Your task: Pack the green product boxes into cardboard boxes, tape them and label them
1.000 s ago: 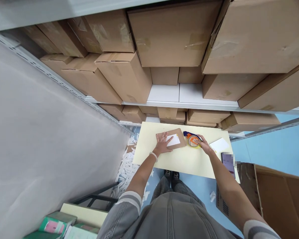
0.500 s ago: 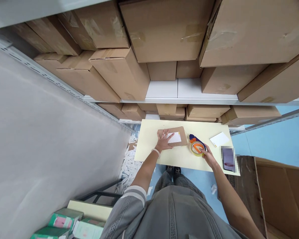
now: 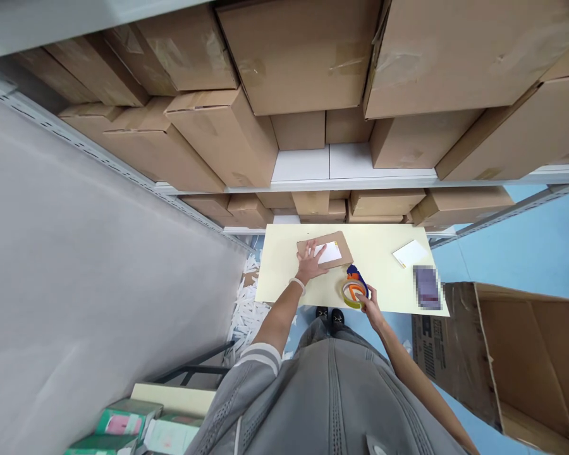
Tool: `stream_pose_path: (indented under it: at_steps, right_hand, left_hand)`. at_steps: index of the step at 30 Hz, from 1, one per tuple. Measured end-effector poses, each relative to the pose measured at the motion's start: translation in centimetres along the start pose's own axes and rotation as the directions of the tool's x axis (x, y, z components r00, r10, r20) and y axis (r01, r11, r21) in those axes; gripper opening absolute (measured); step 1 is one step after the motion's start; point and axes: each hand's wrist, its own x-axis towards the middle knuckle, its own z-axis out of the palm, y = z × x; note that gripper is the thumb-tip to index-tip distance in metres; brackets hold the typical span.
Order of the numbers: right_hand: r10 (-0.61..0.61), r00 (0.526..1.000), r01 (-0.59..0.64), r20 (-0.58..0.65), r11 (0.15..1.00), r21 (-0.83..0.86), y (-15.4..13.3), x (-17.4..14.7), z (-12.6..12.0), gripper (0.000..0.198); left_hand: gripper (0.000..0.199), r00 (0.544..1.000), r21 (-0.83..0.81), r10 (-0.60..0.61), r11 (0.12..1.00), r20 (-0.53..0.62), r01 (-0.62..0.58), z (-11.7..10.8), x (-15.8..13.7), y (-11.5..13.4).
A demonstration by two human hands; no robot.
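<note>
Brown cardboard, flat and roughly rectangular, forms the parcel (image 3: 344, 244), which I see lying slightly askew on the pale yellow counter (image 3: 275, 268), left of its middle. Across its face sits a smooth white label (image 3: 330, 253) with a small yellow mark near one corner. My left grip (image 3: 312, 261) lies flat over the parcel's left part, fingers spread wide, covering some of the label. My right grip (image 3: 370, 308) is curled around a tape dispenser (image 3: 353, 272) of dark blue and orange plastic, which carries a glossy, yellowish ring of tape (image 3: 345, 292). Its nose is just beside the parcel's lower right corner; I cannot tell whether they touch. Farther right on the counter lie a thin white pad (image 3: 410, 253) and a dark, flat rectangle (image 3: 427, 287), blurred into squares. Beyond, matte cardboard boxes (image 3: 298, 63) with shiny tape strips crowd the metal shelf (image 3: 301, 165).
</note>
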Motion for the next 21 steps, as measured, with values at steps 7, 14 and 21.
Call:
stream_pose_path:
  at_steps: [7,14,21]
  right_hand:
    - [-0.035,0.988,0.03,-0.152,0.999,-0.036,-5.0,4.9,0.9,0.065]
    - [-0.034,0.983,0.026,-0.182,0.999,-0.048,-9.4,8.8,0.2,0.061]
    - [-0.026,0.986,0.011,-0.162,0.996,-0.093,-9.7,8.4,-0.1,0.063]
  left_hand:
    - [0.117,0.97,-0.211,-0.226,0.947,0.095,0.241,2.0,-1.0,4.5]
    - [0.102,0.946,-0.026,0.265,0.964,0.186,-0.265,1.3,-3.3,2.9]
    - [0.122,0.921,0.217,0.384,0.896,0.059,-0.388,0.1,-0.9,1.5]
